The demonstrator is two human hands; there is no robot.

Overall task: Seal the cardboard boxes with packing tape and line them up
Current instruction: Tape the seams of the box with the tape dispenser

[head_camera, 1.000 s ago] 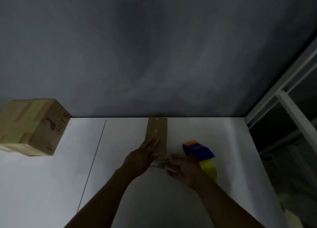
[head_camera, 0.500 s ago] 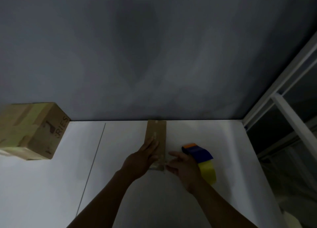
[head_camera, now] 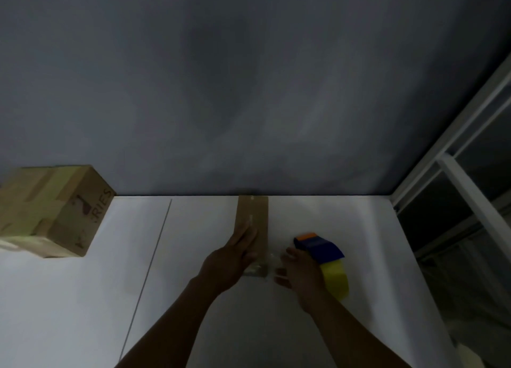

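Observation:
A narrow brown cardboard box (head_camera: 253, 218) lies lengthwise on the white table (head_camera: 193, 298), its far end at the wall. My left hand (head_camera: 231, 259) rests flat on its near part, fingers straight. Clear tape (head_camera: 258, 269) glints over the box's near end. My right hand (head_camera: 300, 269) is just right of that end, thumb and fingers spread toward the tape. Directly behind that hand sits a tape dispenser (head_camera: 320, 250), blue with an orange tip and a yellow roll; I cannot tell whether the hand touches it. A larger taped cardboard box (head_camera: 52, 210) stands at the far left.
A grey wall (head_camera: 249, 104) closes off the table's far edge. A white window frame (head_camera: 456, 168) runs along the right side past the table's edge. A thin seam (head_camera: 149, 268) crosses the tabletop left of my arms.
My right hand's thumb and fingers have spread apart near the box's end. The left hand stays flat on the box. The view has shifted slightly.

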